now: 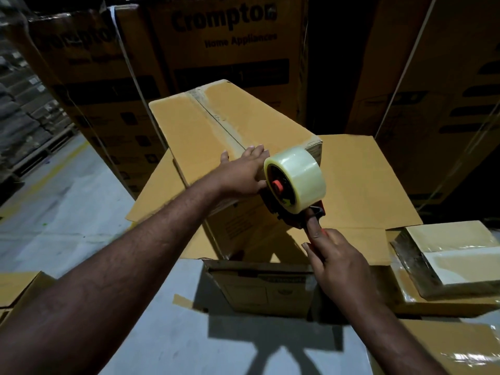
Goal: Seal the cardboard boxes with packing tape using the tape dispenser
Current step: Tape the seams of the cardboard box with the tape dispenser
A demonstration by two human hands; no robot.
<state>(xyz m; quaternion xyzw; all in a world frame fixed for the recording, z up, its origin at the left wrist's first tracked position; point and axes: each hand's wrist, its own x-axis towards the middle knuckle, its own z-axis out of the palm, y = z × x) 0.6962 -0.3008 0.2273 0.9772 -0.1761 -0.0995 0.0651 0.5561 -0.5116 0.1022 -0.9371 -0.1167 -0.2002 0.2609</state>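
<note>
A long cardboard box lies tilted on top of a larger open box, with clear tape running along its centre seam. My left hand presses flat on the near end of this box, fingers straight. My right hand grips the red handle of the tape dispenser, index finger stretched along it. The dispenser carries a fat roll of clear tape and sits against the near end of the long box, right beside my left hand.
Tall printed cartons are stacked behind and at the right. A smaller taped box sits at the right on other cartons. Grey floor lies at the left, with another carton at the lower left edge.
</note>
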